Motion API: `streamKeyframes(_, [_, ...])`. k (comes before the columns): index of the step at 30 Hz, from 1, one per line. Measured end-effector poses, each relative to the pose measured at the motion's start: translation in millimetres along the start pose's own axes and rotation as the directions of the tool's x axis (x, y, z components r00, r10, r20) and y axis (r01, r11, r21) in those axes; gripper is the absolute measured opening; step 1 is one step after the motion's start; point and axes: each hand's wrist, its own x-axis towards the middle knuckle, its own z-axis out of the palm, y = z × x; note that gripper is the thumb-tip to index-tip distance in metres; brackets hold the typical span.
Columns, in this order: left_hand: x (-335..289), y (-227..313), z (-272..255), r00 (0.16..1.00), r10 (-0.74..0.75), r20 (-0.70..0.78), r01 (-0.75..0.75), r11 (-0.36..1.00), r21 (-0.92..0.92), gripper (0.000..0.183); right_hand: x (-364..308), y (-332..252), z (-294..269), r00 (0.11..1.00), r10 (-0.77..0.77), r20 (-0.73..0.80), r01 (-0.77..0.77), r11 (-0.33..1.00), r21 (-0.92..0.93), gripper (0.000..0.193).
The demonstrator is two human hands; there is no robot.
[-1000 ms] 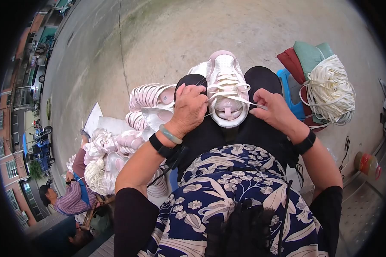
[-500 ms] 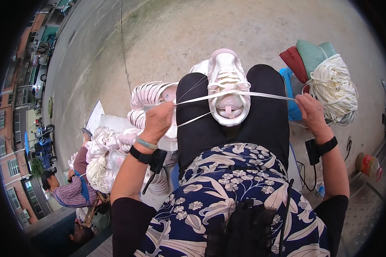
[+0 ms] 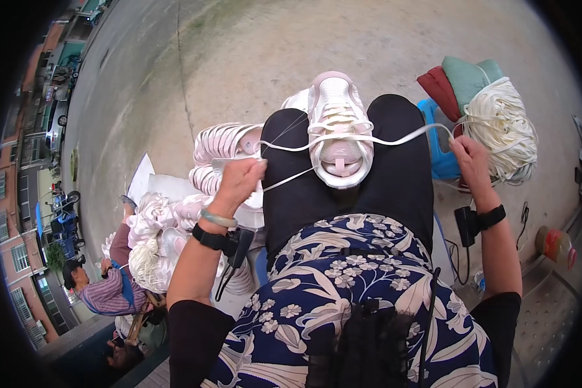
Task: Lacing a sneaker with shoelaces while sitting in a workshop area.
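Observation:
A white and pink sneaker (image 3: 341, 155) rests between my thighs, its toe pointing away from me and its heel opening toward me. White lace crosses its upper in several rows. Over my left thigh, my left hand (image 3: 239, 184) is closed on one end of the white shoelace (image 3: 404, 140). The other end is pinched in my right hand (image 3: 472, 161), raised beyond my right thigh. Between the shoe and each hand the lace hangs in a loose curve. A second thin strand runs from the shoe's side toward my left hand.
Striped pink and white shoe parts (image 3: 223, 142) are stacked at my left, near a pile of white shoes (image 3: 168, 220). To the right, a blue stool (image 3: 443, 158) bears cloths and a bundle of white laces (image 3: 501, 129). A co-worker (image 3: 107, 288) sits far left.
The lace has gone from nearly taut to slack, bowing on both sides of the shoe. My right hand has risen slightly away from me; the left has hardly moved.

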Motion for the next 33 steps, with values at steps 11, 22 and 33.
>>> streamKeyframes(11, [24.8, 67.4, 51.7, 0.938, -0.054, 0.343, 0.271, 0.732, -0.625, 0.019, -6.4, -87.2, 73.4, 0.775, 0.077, 0.628, -0.566, 0.528, 0.633, 0.015])
streamKeyframes(22, [22.2, 66.0, 56.6, 0.975, -0.075, 0.211, 0.193, 0.759, -0.621, 0.020, -1.9, -94.2, 88.5, 0.892, 0.039, 0.451, -0.415, 0.469, 0.780, 0.008])
streamKeyframes(33, [24.0, 62.9, 62.5, 0.995, -0.031, 0.093, 0.092, 0.631, -0.770, 0.016, -1.8, -94.8, 89.9, 0.908, 0.032, 0.418, -0.382, 0.475, 0.793, 0.006])
